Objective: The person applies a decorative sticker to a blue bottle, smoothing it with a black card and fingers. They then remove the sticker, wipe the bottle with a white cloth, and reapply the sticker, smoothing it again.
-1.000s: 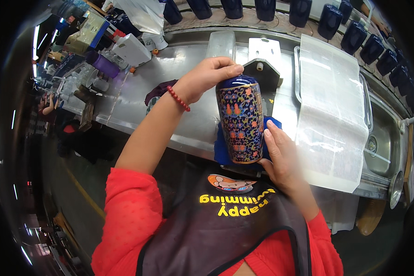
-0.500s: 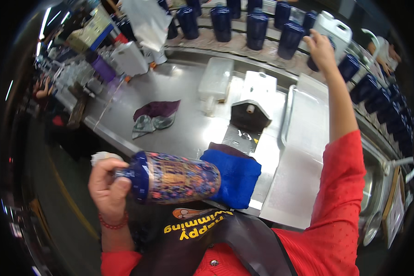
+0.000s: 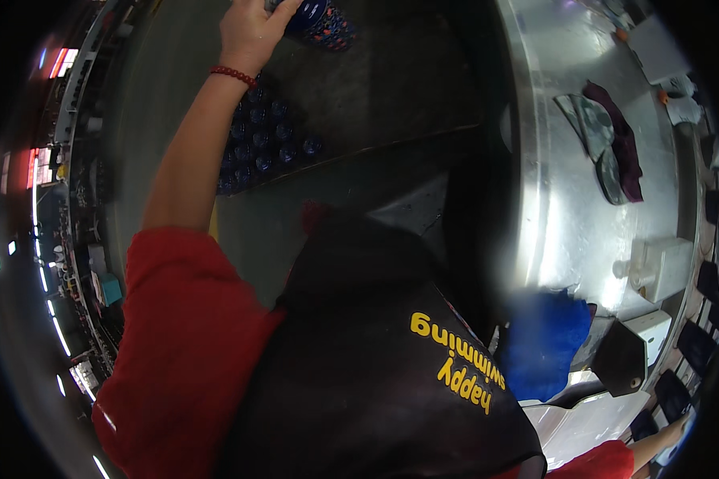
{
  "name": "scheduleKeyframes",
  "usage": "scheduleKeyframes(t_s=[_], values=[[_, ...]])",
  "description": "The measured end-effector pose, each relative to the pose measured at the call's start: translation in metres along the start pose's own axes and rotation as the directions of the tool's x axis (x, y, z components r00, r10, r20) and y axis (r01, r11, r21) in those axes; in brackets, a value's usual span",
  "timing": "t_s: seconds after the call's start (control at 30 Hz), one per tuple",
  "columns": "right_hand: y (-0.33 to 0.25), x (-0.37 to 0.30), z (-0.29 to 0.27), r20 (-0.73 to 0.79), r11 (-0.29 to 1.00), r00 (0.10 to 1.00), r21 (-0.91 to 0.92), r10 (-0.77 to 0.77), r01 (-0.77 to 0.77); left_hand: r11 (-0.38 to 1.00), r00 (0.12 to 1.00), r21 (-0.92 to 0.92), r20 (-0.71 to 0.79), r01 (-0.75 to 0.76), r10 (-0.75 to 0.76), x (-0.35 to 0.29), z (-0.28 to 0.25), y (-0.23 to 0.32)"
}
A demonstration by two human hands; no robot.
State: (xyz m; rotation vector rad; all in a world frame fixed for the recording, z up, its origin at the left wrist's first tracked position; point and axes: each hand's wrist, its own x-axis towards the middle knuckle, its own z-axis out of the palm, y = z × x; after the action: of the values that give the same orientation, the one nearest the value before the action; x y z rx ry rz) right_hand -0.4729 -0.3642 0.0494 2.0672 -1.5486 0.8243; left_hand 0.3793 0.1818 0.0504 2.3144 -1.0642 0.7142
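Observation:
My left hand [image 3: 252,36] is stretched out at the top of the view, fingers closed around the neck end of a dark blue bottle [image 3: 326,28] with a colourful floral pattern. Below that arm, several dark blue bottles [image 3: 268,140] stand packed together low down, in dim light. At the far lower right my right hand [image 3: 682,431] reaches toward the row of dark blue bottles [image 3: 671,393]. Its fingers are too small and blurred at the rim to read.
A steel worktable [image 3: 563,215] runs down the right side. On it lie a blue cloth [image 3: 547,343], a purple and grey cloth [image 3: 611,144], a clear plastic box [image 3: 667,267] and a black and white block [image 3: 621,358]. The table's near edge lies between me and these things.
The view has swung to the left, so the table now sits at the right. My left hand has carried the patterned bottle away from the table, over the packed bottles.

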Motion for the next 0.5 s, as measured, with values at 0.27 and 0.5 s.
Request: scheduleKeyframes(t_s=[0.27,0.5], values=[[-0.224,-0.186,-0.085,0.275,0.977,0.959,0.176,0.071,-0.122,0.916,0.904,0.250,0.217,0.312,-0.367,-0.103,0.106,-0.214],[-0.289,-0.213,-0.113,0.365,0.926,0.863,0.000,0.351,-0.376,0.820,0.747,0.248,0.340,0.515,-0.572,-0.170,0.195,-0.310]])
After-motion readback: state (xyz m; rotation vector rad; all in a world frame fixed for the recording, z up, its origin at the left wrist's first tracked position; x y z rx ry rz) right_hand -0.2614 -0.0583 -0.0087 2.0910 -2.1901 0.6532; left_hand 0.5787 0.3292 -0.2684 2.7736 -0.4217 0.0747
